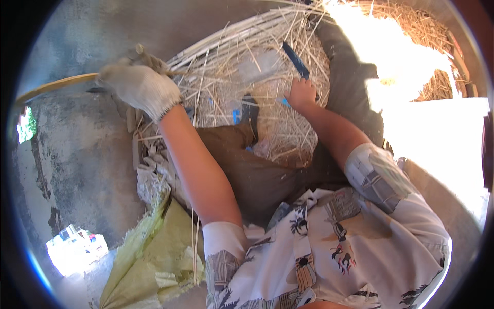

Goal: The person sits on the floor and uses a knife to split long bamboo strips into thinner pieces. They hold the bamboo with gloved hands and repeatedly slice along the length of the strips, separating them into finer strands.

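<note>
My left hand (141,85), in a whitish knitted glove, is closed round a long yellowish bamboo strip (59,83). The strip bows out to the left past the glove, and a thinner length runs right over the straw-like litter. My right hand (301,93) is bare and closed on a knife, whose dark broad blade (296,60) points up and away from me. Its handle is hidden in my fist. The two hands are well apart, and the blade does not touch the strip. The glove is slightly smeared by motion.
Pale split strips and shavings (288,129) cover the ground between my legs (257,170). A longer bundle of strips (231,33) lies beyond. A yellow-green woven sack (164,247) is at lower left. Brown shavings (437,77) heap at far right, partly in glaring sunlight.
</note>
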{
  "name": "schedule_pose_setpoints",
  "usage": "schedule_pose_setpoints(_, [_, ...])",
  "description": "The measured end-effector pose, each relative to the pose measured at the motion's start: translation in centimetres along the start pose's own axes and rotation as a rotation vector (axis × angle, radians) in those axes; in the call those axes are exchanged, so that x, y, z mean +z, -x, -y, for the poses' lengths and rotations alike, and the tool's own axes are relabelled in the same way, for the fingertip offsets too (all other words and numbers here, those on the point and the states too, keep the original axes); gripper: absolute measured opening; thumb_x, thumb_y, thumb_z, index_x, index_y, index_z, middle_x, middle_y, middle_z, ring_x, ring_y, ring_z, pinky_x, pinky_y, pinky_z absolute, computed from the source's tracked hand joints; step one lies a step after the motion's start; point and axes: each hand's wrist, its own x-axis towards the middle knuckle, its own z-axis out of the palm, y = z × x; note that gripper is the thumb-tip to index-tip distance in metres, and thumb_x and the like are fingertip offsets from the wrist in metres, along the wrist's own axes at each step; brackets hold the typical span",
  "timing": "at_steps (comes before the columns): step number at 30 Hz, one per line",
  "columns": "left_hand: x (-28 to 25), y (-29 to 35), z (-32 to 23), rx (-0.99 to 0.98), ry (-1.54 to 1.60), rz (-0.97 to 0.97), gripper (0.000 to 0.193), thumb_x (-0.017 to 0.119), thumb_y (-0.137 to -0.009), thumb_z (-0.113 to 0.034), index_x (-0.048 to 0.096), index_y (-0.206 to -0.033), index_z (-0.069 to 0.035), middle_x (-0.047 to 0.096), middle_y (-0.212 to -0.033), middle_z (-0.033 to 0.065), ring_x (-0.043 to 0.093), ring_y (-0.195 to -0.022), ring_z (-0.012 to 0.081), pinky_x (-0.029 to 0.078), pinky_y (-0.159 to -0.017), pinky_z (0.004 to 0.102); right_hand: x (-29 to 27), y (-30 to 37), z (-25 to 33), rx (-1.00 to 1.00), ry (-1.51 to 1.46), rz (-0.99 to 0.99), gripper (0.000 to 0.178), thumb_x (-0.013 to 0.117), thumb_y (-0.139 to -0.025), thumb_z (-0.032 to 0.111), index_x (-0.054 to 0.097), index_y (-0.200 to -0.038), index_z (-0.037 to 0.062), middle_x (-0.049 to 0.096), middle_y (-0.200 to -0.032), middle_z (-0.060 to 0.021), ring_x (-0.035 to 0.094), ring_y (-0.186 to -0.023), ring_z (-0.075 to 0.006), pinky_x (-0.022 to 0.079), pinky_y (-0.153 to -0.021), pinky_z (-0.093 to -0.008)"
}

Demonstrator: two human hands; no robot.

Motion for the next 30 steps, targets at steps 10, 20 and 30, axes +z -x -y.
schedule_pose_setpoints(10, [-1.2, 1.4, 2.9, 0.005, -0.206, 0.032, 0.089, 0.012, -0.104, -0.063, 0.024, -0.151, 0.011, 0.038, -0.145, 0.0349, 0.044, -0.138, 0.0421, 0.045, -0.113, 0.0512, 3.8, -6.1, -5.5, 0.372, -0.065, 0.131, 0.047, 0.068, -0.092, 0.031, 0.059, -0.13, 0.004, 0.057, -0.133, -0.0174, 0.058, -0.126, -0.0376, 0.049, -0.099, -0.0509])
schedule_pose_setpoints(20, [-0.4, 0.9, 3.7, -0.216, 0.163, 0.117, 0.086, 0.025, -0.104, -0.062, 0.009, -0.157, 0.005, 0.032, -0.151, 0.0329, 0.045, -0.138, 0.0402, 0.038, -0.117, 0.0481, 0.8, -6.2, -4.9, 0.347, -0.356, 0.146, 0.053, 0.052, -0.098, 0.046, 0.069, -0.115, -0.0014, 0.07, -0.112, -0.0255, 0.067, -0.108, -0.0374, 0.053, -0.09, -0.0489])
schedule_pose_setpoints(30, [0.1, 0.5, 3.7, -0.308, 0.244, -0.026, 0.096, 0.032, -0.099, -0.071, 0.014, -0.158, 0.002, 0.03, -0.155, 0.0274, 0.042, -0.141, 0.0371, 0.034, -0.119, 0.0458, 1.9, -8.7, -6.0, 0.283, -0.979, -0.324, 0.054, 0.053, -0.1, 0.049, 0.066, -0.088, -0.0021, 0.069, -0.072, -0.0158, 0.066, -0.055, -0.0209, 0.055, -0.056, -0.0352])
